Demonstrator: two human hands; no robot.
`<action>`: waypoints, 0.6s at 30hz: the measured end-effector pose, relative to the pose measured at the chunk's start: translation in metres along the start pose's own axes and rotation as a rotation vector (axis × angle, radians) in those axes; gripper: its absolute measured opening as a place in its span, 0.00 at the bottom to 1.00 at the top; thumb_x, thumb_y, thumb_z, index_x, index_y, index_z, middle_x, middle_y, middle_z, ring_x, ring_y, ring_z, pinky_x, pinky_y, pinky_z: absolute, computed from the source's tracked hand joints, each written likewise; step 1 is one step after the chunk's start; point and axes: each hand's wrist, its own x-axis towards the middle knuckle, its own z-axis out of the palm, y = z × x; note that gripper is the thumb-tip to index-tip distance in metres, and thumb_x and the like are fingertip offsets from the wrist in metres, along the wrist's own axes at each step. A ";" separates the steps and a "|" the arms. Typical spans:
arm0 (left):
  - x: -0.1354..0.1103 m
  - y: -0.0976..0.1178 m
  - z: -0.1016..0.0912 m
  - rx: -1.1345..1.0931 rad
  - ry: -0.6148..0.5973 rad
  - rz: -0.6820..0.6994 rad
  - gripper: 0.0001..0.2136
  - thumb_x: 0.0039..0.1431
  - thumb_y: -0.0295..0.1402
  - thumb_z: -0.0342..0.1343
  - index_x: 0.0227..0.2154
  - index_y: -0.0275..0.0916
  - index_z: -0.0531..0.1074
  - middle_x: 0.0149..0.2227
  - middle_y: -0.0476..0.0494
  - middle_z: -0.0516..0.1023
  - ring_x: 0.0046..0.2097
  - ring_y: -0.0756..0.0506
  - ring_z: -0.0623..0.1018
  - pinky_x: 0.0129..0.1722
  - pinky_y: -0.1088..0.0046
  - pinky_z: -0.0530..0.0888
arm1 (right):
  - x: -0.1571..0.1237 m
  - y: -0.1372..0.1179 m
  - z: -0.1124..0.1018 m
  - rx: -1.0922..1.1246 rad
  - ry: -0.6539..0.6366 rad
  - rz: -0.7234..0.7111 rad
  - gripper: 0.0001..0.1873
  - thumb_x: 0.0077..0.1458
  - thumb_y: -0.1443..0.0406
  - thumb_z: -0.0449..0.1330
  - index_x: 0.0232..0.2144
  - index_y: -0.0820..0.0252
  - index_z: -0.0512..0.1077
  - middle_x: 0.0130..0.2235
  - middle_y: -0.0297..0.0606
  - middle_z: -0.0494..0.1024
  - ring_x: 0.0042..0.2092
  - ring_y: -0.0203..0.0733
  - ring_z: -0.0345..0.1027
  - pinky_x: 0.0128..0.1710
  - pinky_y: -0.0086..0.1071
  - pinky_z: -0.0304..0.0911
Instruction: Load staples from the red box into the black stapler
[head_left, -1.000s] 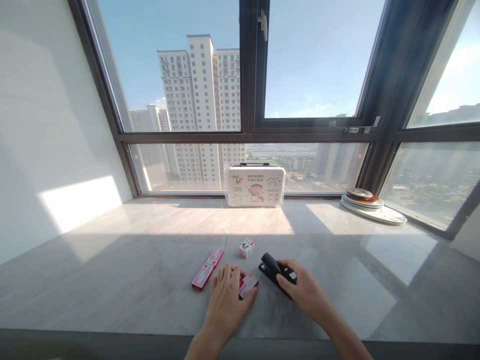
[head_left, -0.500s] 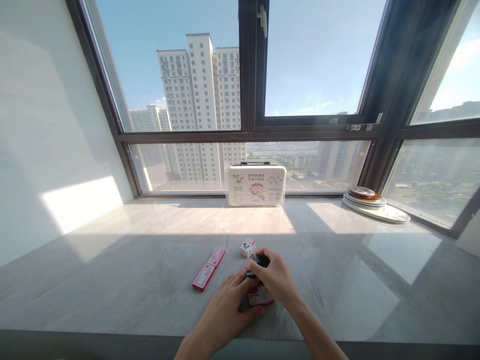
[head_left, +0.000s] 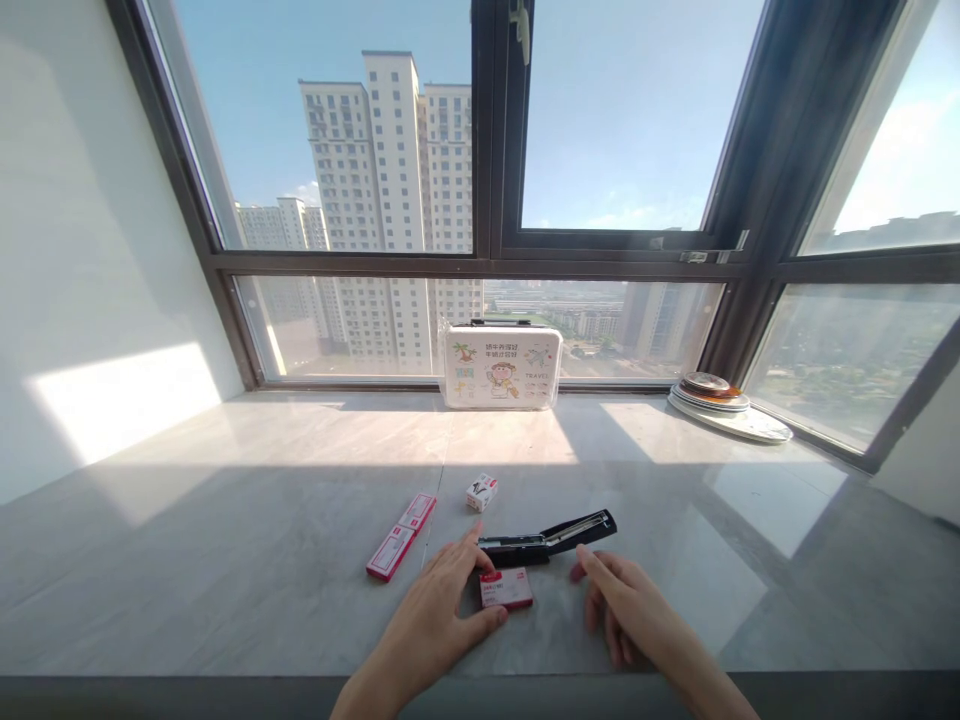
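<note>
A black stapler (head_left: 517,549) lies swung open on the grey counter, its top arm tilted up to the right with the metal rail showing. The fingertips of my left hand (head_left: 439,605) are on either side of its left end, holding it, and cover that end. My left thumb is spread below, close to a small red and white box (head_left: 507,588) of staples in front of the stapler. To the right, my right hand (head_left: 626,605) is off the stapler, fingers loosely bent and apart, with nothing visible in them.
Two slim pink and white boxes (head_left: 401,537) lie end to end on the left. A small white box (head_left: 481,492) sits behind the stapler. By the window stand a white printed case (head_left: 502,368) and, at right, stacked plates (head_left: 720,405). The counter's front edge (head_left: 225,676) is near.
The stapler, earlier mostly covered by my right hand, is now swung open. My right hand has let go and moved right and nearer me. My left hand has stayed at the stapler's left end.
</note>
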 end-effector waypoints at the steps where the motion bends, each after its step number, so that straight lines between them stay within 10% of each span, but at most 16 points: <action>1: 0.000 0.000 0.001 -0.002 0.007 0.003 0.15 0.54 0.40 0.64 0.44 0.46 0.72 0.68 0.44 0.61 0.68 0.37 0.63 0.65 0.59 0.63 | 0.000 -0.002 0.013 -0.084 -0.059 -0.048 0.27 0.62 0.42 0.47 0.37 0.58 0.70 0.21 0.32 0.73 0.13 0.34 0.59 0.14 0.26 0.46; 6: 0.000 0.000 -0.001 -0.013 0.007 0.005 0.14 0.53 0.39 0.65 0.43 0.46 0.73 0.68 0.43 0.62 0.67 0.36 0.64 0.66 0.56 0.62 | 0.008 -0.010 0.054 -0.314 0.015 -0.362 0.17 0.60 0.53 0.57 0.28 0.59 0.70 0.24 0.35 0.75 0.26 0.37 0.66 0.23 0.27 0.51; 14: -0.006 -0.009 -0.003 -0.016 0.046 0.017 0.12 0.57 0.38 0.62 0.44 0.45 0.73 0.68 0.42 0.62 0.68 0.39 0.62 0.69 0.56 0.58 | 0.009 0.001 0.013 -0.388 0.082 -0.342 0.15 0.63 0.54 0.53 0.30 0.58 0.67 0.21 0.30 0.70 0.24 0.37 0.61 0.25 0.30 0.49; 18: -0.007 -0.014 0.002 0.013 0.057 0.021 0.14 0.57 0.37 0.61 0.46 0.46 0.73 0.68 0.44 0.62 0.69 0.39 0.61 0.69 0.56 0.58 | 0.003 -0.021 0.024 -0.504 0.181 -0.460 0.14 0.66 0.55 0.51 0.43 0.55 0.70 0.22 0.29 0.71 0.25 0.39 0.63 0.27 0.30 0.49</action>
